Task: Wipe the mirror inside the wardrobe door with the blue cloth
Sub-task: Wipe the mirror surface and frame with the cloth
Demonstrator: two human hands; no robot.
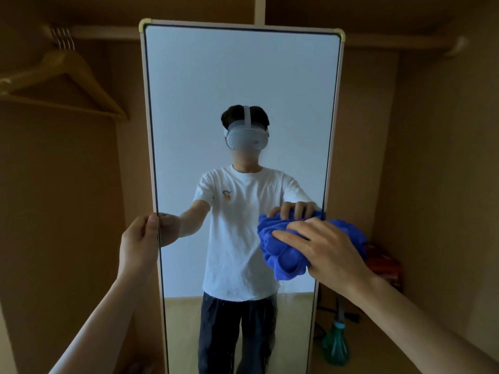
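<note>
The right hand (pixel 328 251) is spread flat over a bunched-up blue cloth (pixel 286 252), palm pressing it against the glass, fingers splayed and pointing up and to the left. So it's grasping the cloth more by pushing than by pinching. The arm comes in from the bottom right corner, pretty much straight, wrist slightly bent.

The left hand (pixel 140 241) is clamped on the mirror's left edge, thumb on the front of the frame, the other fingers wrapped round behind where I can't see them. That forearm comes up from the bottom left.

The mirror (pixel 243 76) is a tall narrow rectangle standing upright, long axis vertical, face pointing straight back at the person. It has a pale frame with little yellowish corner caps at the top, and leans a touch so the bottom looks narrower than the top. The cloth sits on the right side of the glass, a bit below the middle, overlapping the right edge.

The glass looks mostly clean up top, with some speckles or droplets lower down around the middle. It reflects the person in a white T-shirt and dark trousers.

Wooden hangers (pixel 62 79) hang from a rail on the left, and a green spray bottle (pixel 336 344) stands on the floor just right of the mirror's foot.
</note>
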